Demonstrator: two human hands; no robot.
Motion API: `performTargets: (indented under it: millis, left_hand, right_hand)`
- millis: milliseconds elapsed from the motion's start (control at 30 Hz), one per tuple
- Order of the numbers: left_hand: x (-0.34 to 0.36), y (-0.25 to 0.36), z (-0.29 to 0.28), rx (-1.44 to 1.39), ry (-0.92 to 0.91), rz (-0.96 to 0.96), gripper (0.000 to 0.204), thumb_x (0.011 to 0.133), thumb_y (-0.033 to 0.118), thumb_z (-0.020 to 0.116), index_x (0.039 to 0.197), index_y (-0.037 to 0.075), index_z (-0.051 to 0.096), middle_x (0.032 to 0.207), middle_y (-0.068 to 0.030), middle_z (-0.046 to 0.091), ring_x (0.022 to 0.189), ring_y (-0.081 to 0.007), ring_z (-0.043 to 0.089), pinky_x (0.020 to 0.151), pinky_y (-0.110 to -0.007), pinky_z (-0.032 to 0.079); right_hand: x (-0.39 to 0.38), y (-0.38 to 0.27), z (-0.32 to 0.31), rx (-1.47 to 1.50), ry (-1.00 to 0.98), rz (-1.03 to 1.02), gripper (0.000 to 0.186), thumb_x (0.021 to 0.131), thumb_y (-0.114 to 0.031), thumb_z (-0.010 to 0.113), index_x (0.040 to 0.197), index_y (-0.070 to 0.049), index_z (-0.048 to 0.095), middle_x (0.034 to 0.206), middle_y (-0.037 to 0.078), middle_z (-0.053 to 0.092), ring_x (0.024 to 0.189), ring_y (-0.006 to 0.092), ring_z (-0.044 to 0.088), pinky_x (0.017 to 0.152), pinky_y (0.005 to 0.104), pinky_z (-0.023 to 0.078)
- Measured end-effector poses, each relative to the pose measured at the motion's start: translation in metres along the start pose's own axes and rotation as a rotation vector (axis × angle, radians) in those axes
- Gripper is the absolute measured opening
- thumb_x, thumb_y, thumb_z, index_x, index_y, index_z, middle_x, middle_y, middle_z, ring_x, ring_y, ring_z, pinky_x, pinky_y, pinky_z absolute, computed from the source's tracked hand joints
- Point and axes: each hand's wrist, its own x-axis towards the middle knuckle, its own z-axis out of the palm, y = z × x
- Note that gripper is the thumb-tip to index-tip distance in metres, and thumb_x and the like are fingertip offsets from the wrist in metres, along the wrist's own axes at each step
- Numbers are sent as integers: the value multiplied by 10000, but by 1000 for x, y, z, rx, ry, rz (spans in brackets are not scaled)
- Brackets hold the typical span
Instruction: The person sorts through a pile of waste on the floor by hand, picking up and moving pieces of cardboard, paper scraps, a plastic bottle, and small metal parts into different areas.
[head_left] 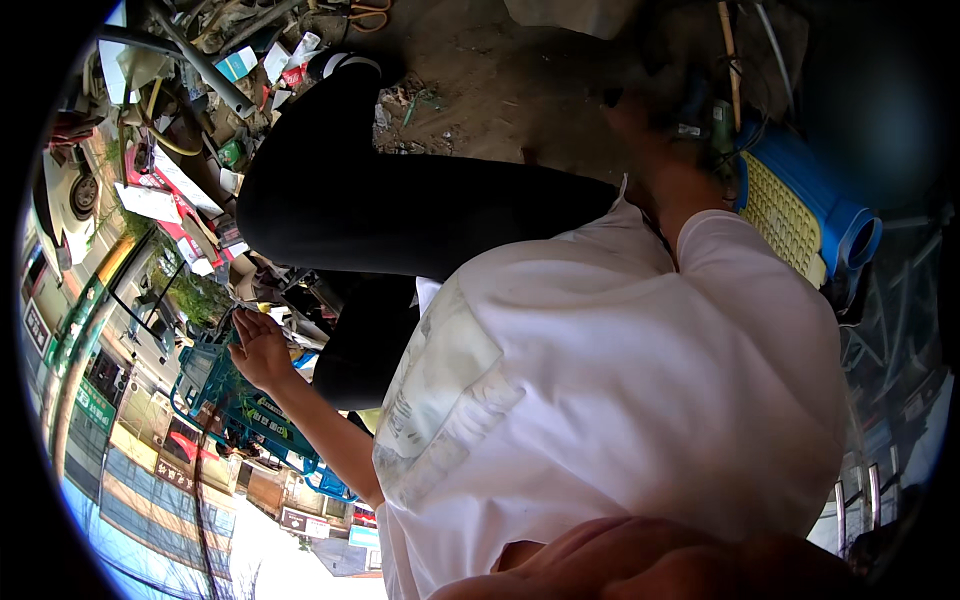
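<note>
My left hand is held out at the left with its fingers stretched and nothing in it. Behind it in the picture stands a teal-green metal frame or cart; I cannot tell whether the hand touches it. My right hand reaches down to the upper right, over the dirt floor. Shadow and blur hide its fingers, and a small dark spot shows near their tips. A green bottle or can is close to that hand.
Piled scrap at the upper left includes a grey pipe, cartons and a red-and-white box. On the right are a blue plastic container with a yellow grid panel and a wooden stick. My black-trousered leg crosses the middle.
</note>
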Motion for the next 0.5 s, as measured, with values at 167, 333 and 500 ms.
performTargets:
  millis: [167, 333, 500]
  left_hand:
    - [14, -11, 23, 49, -38, -95, 588, 1009, 429, 321, 1395, -5, 412, 1329, -145, 546, 1201, -284, 519, 1017, -450, 406]
    - [26, -25, 53, 98, -58, -124, 589, 1009, 430, 321, 1402, -2, 407, 1346, -135, 533, 1207, -273, 513, 1000, -432, 409]
    - [35, -34, 72, 130, -119, -168, 590, 1007, 437, 327, 1398, 3, 414, 1380, -116, 509, 1219, -256, 503, 992, -425, 403]
  right_hand:
    - [-13, -77, 50, 71, -98, 107, 756, 795, -447, 704, 1293, 49, 427, 1270, 263, 507, 1122, 401, 537, 949, 489, 423]
    - [-48, -188, 23, 900, -737, -280, 707, 822, -442, 682, 1325, -4, 446, 1271, 235, 518, 1053, 329, 602, 893, 413, 470]
    - [-34, -160, 17, 674, -587, -433, 385, 851, -321, 662, 1093, -28, 605, 1036, 125, 647, 951, 233, 628, 795, 353, 493]
